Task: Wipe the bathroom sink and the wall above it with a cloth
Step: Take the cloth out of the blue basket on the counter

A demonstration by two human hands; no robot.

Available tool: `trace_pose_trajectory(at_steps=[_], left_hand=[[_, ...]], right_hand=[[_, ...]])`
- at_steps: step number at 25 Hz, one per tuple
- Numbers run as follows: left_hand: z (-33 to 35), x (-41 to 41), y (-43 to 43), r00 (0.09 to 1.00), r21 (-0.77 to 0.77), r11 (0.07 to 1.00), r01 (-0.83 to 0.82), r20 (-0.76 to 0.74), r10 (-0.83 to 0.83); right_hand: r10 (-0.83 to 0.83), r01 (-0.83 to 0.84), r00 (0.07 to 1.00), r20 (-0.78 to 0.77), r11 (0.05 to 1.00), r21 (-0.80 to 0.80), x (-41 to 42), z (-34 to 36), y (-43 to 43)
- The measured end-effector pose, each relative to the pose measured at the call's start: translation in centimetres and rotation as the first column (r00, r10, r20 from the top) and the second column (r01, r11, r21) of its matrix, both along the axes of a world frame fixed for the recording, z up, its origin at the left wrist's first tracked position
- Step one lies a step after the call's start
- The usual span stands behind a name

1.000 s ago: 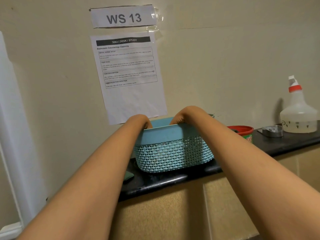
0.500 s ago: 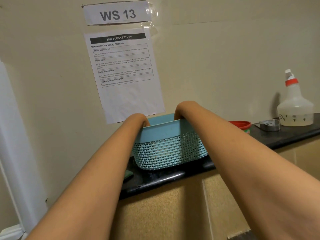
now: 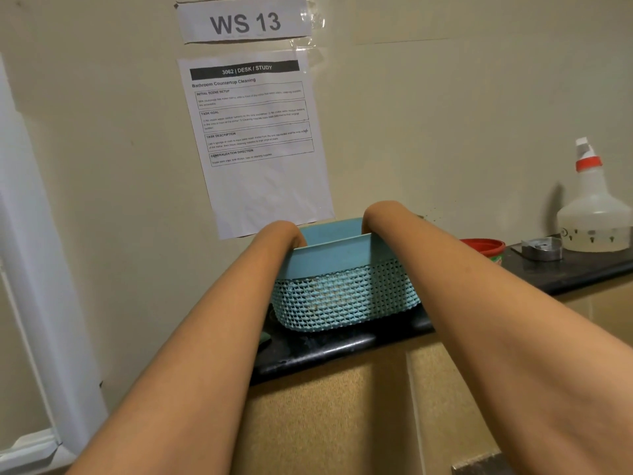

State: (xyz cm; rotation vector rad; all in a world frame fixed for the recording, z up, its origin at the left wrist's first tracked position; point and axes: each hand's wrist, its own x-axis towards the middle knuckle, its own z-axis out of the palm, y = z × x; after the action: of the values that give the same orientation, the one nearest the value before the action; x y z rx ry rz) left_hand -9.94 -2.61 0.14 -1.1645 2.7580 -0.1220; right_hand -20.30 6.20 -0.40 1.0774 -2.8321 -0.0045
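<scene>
Left hand [image 3: 289,234]: dipping into the basket [image 3: 342,296] at its 9 o'clock rim; fingers are hiding inside, so the grip cannot be told.
Right hand [image 3: 373,214]: reaching in near the 1 o'clock rim; its fingers are hiding as well.
Basket: sitting on the dark surface [image 3: 565,272].
Wall [image 3: 428,114]: rising at 12 o'clock, behind the basket.
Spray bottle [image 3: 596,221]: standing at 3 o'clock.

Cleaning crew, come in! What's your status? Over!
Deep in blue basket: left hand and right hand, fingers hidden. No cloth or sink in sight. Off right on counter: spray bottle, clear of arms.
</scene>
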Motion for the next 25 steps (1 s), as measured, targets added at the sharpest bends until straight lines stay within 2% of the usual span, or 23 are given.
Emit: trace_pose_trajectory(at_steps=[4,6,7,9,11,13,14,16,18,19,22,25], left_hand=[[-0.2,-0.6,-0.2,0.999,0.019,0.999,-0.031,-0.040,0.032],[-0.2,-0.6,-0.3,0.997,0.061,0.997,-0.050,-0.061,0.054],[-0.2,-0.7,-0.7,0.996,0.099,0.993,-0.059,-0.065,0.066],[-0.3,-0.7,-0.9,0.996,0.190,0.980,-0.053,-0.062,0.066],[-0.7,-0.9,-1.5,0.994,0.279,0.960,0.023,-0.106,0.006],[-0.8,-0.8,-1.5,0.947,0.381,0.909,0.167,-0.319,-0.040],[-0.7,-0.7,-1.4,0.896,0.414,0.877,0.244,-0.442,-0.041],[-0.5,0.0,-1.5,0.760,0.402,0.819,0.410,-0.647,-0.062],[-0.2,0.8,-1.5,0.535,0.376,0.796,0.474,-0.841,0.078],[-0.1,0.8,-1.8,0.417,0.382,0.794,0.473,-0.891,0.180],[-0.2,0.9,-2.0,0.142,0.351,0.833,0.427,-0.936,0.322],[-0.1,1.3,-2.0,-0.101,0.339,0.865,0.370,-0.911,0.400]], right_hand=[[0.032,-0.029,0.996,0.084,0.999,-0.035,-0.4,0.0,0.1],[0.147,-0.139,0.954,0.262,0.989,-0.051,-0.4,-0.3,-0.4],[0.240,-0.211,0.901,0.362,0.970,-0.119,-0.5,-0.3,-0.7],[0.495,-0.323,0.760,0.421,0.850,-0.417,-0.9,-0.3,-0.7],[0.675,-0.231,0.622,0.396,0.642,-0.731,-0.9,-0.1,-0.2],[0.792,-0.134,0.510,0.335,0.457,-0.879,-1.1,0.0,0.2],[0.826,-0.089,0.461,0.323,0.405,-0.910,-1.0,0.1,0.4],[0.845,-0.001,0.450,0.290,0.325,-0.946,-1.0,0.4,0.5],[0.864,0.072,0.453,0.218,0.209,-0.975,-0.9,0.9,0.7],[0.874,0.113,0.449,0.185,0.149,-0.982,-0.9,1.1,0.6],[0.899,0.188,0.433,0.071,-0.013,-0.982,-0.1,1.5,0.0],[0.911,0.297,0.400,-0.101,-0.233,-0.926,1.7,2.3,-0.7]])
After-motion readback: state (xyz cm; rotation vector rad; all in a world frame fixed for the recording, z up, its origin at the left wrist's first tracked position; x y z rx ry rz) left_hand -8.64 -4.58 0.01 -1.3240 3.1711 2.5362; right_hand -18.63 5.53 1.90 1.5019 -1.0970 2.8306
